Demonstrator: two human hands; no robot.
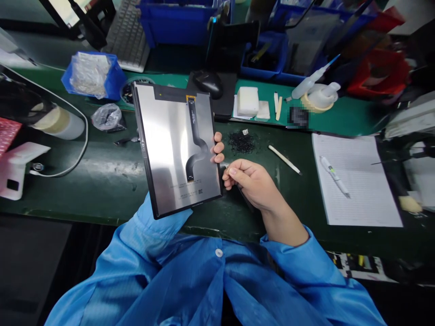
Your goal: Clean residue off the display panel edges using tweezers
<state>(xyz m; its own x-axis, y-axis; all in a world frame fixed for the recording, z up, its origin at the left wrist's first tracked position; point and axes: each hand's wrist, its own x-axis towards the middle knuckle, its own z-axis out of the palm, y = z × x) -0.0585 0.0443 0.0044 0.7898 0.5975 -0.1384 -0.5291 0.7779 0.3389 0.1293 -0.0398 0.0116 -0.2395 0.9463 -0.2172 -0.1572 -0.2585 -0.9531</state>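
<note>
A tablet display panel point(170, 149), with a shiny silver back and a dark ribbon cable point(194, 122), is tilted up over the bench. My left hand point(218, 148) grips it from beneath; its fingertips curl around the panel's right edge and the rest is hidden behind it. Close to the lower right edge of the panel, my right hand point(253, 183) is closed in a pinch. Something thin and dark shows just under that hand, too unclear to name. A heap of small black scraps point(242, 142) lies on the bench beyond my hands.
To the right lie a white stick point(284, 160) and a pen point(335, 176) on a lined notebook point(360, 199). At the back are white pads point(247, 102), a mouse point(208, 83), a dispensing bottle point(319, 97) and blue bins point(176, 22). A white cable point(86, 131) curves at left.
</note>
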